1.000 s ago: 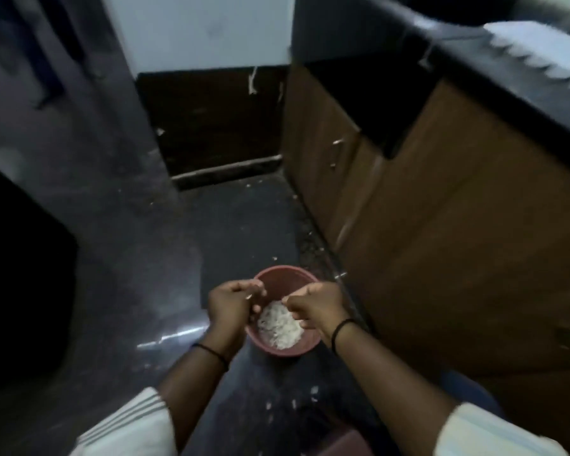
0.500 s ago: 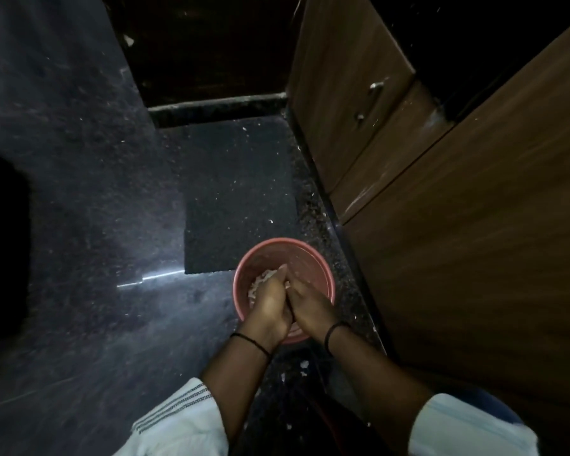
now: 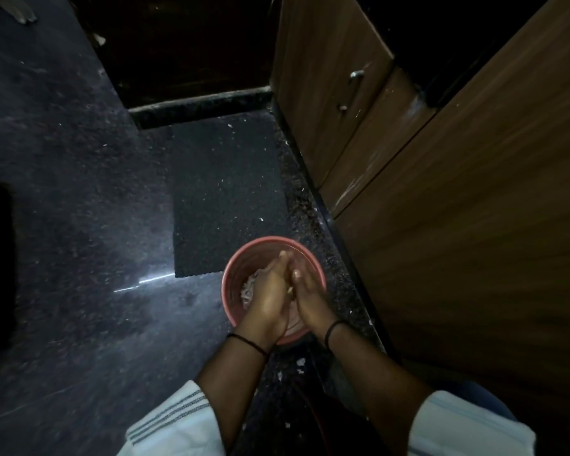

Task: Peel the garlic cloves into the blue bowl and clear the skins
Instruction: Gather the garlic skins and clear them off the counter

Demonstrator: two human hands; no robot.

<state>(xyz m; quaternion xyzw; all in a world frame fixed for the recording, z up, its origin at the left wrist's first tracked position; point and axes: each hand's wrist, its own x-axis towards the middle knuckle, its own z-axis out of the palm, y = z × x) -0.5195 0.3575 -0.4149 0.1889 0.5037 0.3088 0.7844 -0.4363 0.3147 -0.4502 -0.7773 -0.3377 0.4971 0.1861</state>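
Nearest the camera, two pale striped sleeves (image 3: 175,419) frame the forearms, each wrist ringed by a thin black band (image 3: 249,343). A few pale skin scraps (image 3: 300,362) lie on the dark speckled floor (image 3: 79,225) between the arms.

Just beyond, the left hand (image 3: 268,299) and right hand (image 3: 308,296) are pressed palm to palm over a red bowl (image 3: 235,274), fingers straight and pointing away; whether anything is trapped between the palms cannot be told. To the left of the hands, inside the bowl, a small patch of whitish garlic skins (image 3: 248,289) shows. No blue bowl can be picked out with certainty; a blue shape (image 3: 481,394) at the near right edge is too hidden to identify.

Farther on, a dark textured mat (image 3: 227,192) lies on the floor, flecked with pale bits. To the right stand brown wooden cabinets (image 3: 458,209) with a metal handle (image 3: 356,75). No writing or brand is legible anywhere.
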